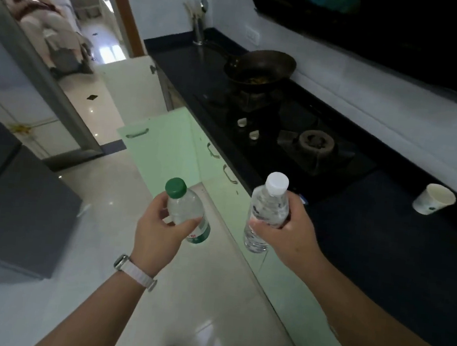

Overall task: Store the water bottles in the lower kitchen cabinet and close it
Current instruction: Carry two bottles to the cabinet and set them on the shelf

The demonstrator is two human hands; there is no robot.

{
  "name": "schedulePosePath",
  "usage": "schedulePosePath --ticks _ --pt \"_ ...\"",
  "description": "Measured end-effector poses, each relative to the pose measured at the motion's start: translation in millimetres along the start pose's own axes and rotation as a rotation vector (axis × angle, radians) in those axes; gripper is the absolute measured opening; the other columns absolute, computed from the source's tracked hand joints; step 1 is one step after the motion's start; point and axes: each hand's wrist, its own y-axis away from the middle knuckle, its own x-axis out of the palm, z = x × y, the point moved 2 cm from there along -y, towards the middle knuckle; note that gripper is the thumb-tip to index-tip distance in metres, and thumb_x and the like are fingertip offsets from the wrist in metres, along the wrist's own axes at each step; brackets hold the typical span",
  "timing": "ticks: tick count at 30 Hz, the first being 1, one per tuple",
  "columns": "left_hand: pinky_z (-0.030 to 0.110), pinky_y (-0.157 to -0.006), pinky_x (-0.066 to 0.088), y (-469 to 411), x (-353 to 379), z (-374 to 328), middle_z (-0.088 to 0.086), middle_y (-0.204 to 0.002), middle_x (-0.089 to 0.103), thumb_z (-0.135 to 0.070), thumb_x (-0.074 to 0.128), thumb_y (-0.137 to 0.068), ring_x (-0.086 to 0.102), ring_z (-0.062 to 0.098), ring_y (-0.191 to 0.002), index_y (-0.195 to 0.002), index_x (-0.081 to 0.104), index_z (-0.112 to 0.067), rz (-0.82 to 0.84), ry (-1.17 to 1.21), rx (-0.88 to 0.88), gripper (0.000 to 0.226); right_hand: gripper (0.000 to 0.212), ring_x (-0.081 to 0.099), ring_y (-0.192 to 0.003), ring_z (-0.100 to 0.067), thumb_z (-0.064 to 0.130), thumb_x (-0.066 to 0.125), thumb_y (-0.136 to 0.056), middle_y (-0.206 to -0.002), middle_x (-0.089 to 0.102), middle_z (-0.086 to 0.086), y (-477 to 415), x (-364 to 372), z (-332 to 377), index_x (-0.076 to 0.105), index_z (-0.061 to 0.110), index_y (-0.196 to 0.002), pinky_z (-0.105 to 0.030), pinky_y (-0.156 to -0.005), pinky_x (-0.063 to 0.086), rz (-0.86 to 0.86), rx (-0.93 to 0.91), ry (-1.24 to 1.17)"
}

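My left hand (160,229) grips a clear water bottle with a green cap and green label (183,209), held upright over the floor. My right hand (285,234) grips a second clear water bottle with a white cap (267,207), also upright, beside the counter edge. Ahead of both hands a pale green lower cabinet door (160,144) stands swung open into the aisle, its handle near the top. The cabinet's inside is hidden behind that door. More green lower doors (221,177) with metal handles run along under the counter.
A dark countertop (382,243) carries a gas hob (302,143), a wok (260,67) and a paper cup (434,199) near the wall. A second, white door (130,82) stands open farther back. A dark grey appliance (9,207) stands at the left; glossy floor tiles lie between.
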Motion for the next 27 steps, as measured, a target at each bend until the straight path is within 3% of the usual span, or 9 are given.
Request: schedulePosePath --ticks 3,6,10,15,20,23,27 --pt "0.016 -0.075 0.057 -7 -49 22 -0.019 -0.108 0.070 -0.028 0.089 -0.070 0.066 -0.002 -0.100 -0.118 0.064 -0.028 0.019 0.015 -0.006 0.055 0.057 0.064 -0.091 0.004 0.024 0.086 -0.066 -0.100 0.064 0.026 3 57 18 0.055 0.040 -0.111 -0.010 -0.069 0.049 0.009 -0.002 -0.018" --pt "0.015 -0.077 0.056 -18 -102 44 -0.017 -0.109 0.070 -0.021 0.089 -0.072 0.065 -0.005 -0.099 -0.118 0.064 -0.029 0.007 0.029 0.014 0.053 0.058 0.066 -0.090 0.001 0.037 0.083 -0.060 -0.100 0.065 0.022 2 117 37 0.055 0.042 -0.110 -0.014 -0.068 0.051 0.032 -0.027 -0.004" --pt "0.012 -0.072 0.055 -35 -172 71 -0.027 -0.102 0.069 -0.019 0.089 -0.072 0.066 -0.007 -0.097 -0.107 0.061 -0.043 -0.029 0.055 -0.012 0.050 0.055 0.065 -0.089 -0.001 0.039 0.083 -0.064 -0.100 0.065 0.021 3 194 52 0.054 0.042 -0.111 -0.021 -0.071 0.053 0.087 -0.057 0.067" --pt "0.025 -0.080 0.059 -49 -239 99 -0.019 -0.106 0.071 -0.016 0.088 -0.073 0.068 0.002 -0.101 -0.117 0.064 -0.028 -0.080 0.099 -0.055 0.051 0.054 0.066 -0.087 -0.001 0.041 0.083 -0.064 -0.100 0.066 0.021 -1 263 72 0.054 0.042 -0.110 -0.017 -0.069 0.052 0.151 -0.087 0.101" --pt "0.011 -0.075 0.055 -57 -282 119 -0.029 -0.105 0.068 -0.018 0.087 -0.073 0.065 -0.007 -0.099 -0.120 0.063 -0.030 -0.150 0.115 -0.081 0.054 0.054 0.064 -0.086 0.004 0.046 0.082 -0.063 -0.100 0.064 0.027 -17 313 88 0.052 0.044 -0.107 -0.008 -0.067 0.046 0.220 -0.116 0.146" --pt "0.011 -0.075 0.054 -62 -301 133 -0.022 -0.107 0.071 -0.018 0.086 -0.073 0.066 -0.004 -0.100 -0.121 0.064 -0.029 -0.199 0.112 -0.112 0.054 0.054 0.064 -0.083 0.005 0.050 0.081 -0.059 -0.096 0.064 0.028 -31 342 91 0.052 0.043 -0.104 -0.007 -0.063 0.045 0.239 -0.114 0.144" --pt "0.006 -0.072 0.051 -78 -323 149 -0.024 -0.103 0.071 -0.013 0.085 -0.074 0.066 -0.005 -0.097 -0.113 0.065 -0.034 -0.222 0.098 -0.148 0.049 0.050 0.064 -0.080 0.007 0.041 0.085 -0.064 -0.095 0.063 0.031 -56 382 86 0.052 0.044 -0.101 -0.007 -0.060 0.046 0.286 -0.097 0.119"
